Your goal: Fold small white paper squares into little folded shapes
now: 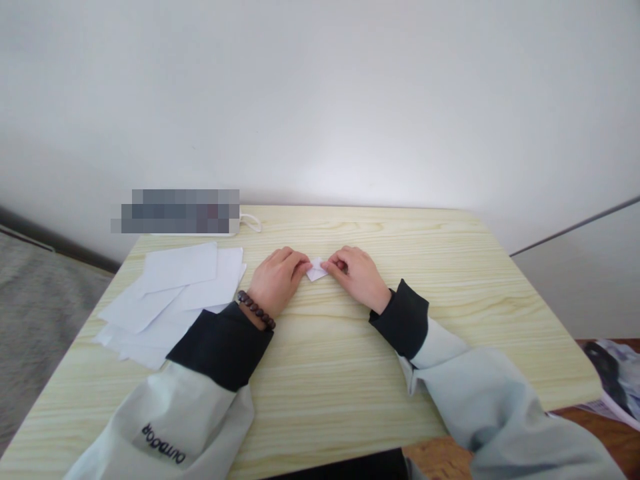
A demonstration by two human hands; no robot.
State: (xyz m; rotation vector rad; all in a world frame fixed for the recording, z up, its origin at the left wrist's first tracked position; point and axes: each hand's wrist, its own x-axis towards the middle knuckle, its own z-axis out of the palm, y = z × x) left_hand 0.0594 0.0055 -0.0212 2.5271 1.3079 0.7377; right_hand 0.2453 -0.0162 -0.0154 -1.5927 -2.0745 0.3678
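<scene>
A small folded piece of white paper (317,272) is held between my two hands over the middle of the table, its lower edge coming to a blunt point. My left hand (278,280), with a dark bead bracelet at the wrist, pinches its left side between thumb and fingers. On the opposite side, my right hand (359,277) grips the paper with thumb and curled fingers. The fingertips cover both side edges of the paper. Left of my left hand lies a loose pile of white paper sheets (180,268), overlapping at different angles.
The light wood-grain table (320,413) stands against a white wall (350,100). At its back left is a blurred-out object (180,217) with a white cord loop (253,222). Past the right table edge, some dark and pale items (613,373) sit lower down.
</scene>
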